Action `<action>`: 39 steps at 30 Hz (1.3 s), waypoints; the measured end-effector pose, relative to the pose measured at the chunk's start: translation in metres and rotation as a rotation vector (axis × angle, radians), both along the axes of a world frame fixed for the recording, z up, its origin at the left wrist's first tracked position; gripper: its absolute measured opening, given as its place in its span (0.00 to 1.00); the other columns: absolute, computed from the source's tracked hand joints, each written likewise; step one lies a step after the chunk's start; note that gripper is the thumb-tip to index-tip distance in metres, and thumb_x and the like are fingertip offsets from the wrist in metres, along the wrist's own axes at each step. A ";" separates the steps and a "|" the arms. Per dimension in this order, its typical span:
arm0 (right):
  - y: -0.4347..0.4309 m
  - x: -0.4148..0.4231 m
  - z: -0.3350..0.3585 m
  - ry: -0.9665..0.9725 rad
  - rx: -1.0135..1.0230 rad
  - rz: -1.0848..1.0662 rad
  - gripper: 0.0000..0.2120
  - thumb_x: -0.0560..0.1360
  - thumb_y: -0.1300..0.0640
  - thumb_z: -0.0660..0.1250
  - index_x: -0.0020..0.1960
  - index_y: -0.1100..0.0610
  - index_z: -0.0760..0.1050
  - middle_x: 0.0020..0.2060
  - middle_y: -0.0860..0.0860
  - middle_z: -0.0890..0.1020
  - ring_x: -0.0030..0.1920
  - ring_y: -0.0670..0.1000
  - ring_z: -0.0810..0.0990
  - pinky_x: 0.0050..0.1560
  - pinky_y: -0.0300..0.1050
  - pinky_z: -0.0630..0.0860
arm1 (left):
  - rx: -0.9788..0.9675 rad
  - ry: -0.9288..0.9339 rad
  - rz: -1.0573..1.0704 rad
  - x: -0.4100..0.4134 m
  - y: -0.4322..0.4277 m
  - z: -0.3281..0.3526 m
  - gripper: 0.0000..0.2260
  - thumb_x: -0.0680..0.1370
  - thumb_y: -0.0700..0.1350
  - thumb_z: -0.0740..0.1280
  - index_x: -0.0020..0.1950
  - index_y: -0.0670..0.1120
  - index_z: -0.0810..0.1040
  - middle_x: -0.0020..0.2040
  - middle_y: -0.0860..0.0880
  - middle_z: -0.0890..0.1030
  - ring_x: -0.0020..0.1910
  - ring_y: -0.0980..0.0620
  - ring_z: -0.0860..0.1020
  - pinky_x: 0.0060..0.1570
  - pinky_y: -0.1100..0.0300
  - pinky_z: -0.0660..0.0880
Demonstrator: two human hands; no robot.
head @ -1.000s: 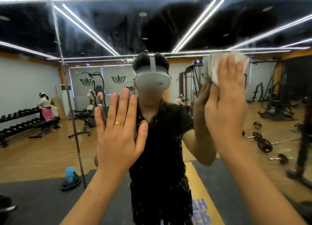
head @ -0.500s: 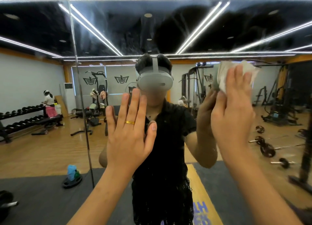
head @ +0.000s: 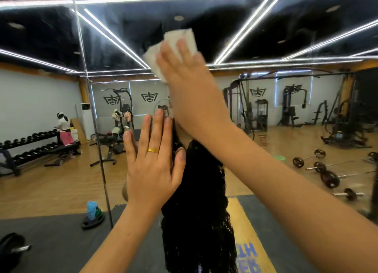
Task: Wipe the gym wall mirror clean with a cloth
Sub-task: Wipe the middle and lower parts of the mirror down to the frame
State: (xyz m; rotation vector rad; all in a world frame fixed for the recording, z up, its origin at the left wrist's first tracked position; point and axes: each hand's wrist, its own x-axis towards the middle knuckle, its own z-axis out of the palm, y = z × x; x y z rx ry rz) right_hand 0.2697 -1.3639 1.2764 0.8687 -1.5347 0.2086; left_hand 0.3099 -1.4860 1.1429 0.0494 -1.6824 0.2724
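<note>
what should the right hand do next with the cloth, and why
Probably sweep the white cloth down and to the right in one flat stroke. The right hand presses it with straight fingers high on the mirror, its arm crossed above the left hand, which lies flat against the mirror too, so a straight downward stroke would meet it.

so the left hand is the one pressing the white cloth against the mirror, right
No, the right hand presses the white cloth against the mirror, as the head view shows. The left hand, wearing a gold ring, lies flat on the mirror with no cloth.
</note>
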 end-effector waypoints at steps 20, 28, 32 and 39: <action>0.035 -0.019 0.009 -0.114 -0.062 0.339 0.29 0.85 0.52 0.59 0.81 0.64 0.58 0.81 0.59 0.59 0.82 0.59 0.54 0.81 0.55 0.53 | 0.148 -0.002 -0.486 0.029 0.021 0.037 0.25 0.84 0.42 0.54 0.82 0.42 0.59 0.83 0.46 0.61 0.83 0.51 0.56 0.81 0.41 0.54; 0.075 -0.026 -0.035 -0.127 -0.092 0.268 0.31 0.83 0.50 0.61 0.82 0.61 0.59 0.81 0.57 0.60 0.82 0.56 0.54 0.82 0.53 0.42 | -0.019 -0.139 -0.411 0.013 0.041 0.102 0.25 0.82 0.41 0.55 0.80 0.41 0.66 0.82 0.44 0.63 0.82 0.47 0.58 0.81 0.44 0.51; 0.092 -0.033 -0.076 -0.159 -0.198 0.243 0.30 0.83 0.55 0.63 0.81 0.62 0.59 0.81 0.57 0.61 0.83 0.55 0.56 0.82 0.61 0.50 | 0.047 -0.046 -0.410 0.005 0.056 0.103 0.23 0.83 0.49 0.59 0.75 0.39 0.73 0.79 0.42 0.68 0.80 0.44 0.62 0.81 0.49 0.47; 0.081 -0.043 -0.105 -0.106 -0.283 0.130 0.29 0.83 0.51 0.57 0.81 0.63 0.60 0.81 0.58 0.61 0.83 0.56 0.55 0.82 0.59 0.51 | 0.044 0.046 -0.320 -0.025 0.100 0.122 0.25 0.83 0.47 0.64 0.80 0.41 0.66 0.80 0.34 0.63 0.80 0.33 0.59 0.79 0.38 0.56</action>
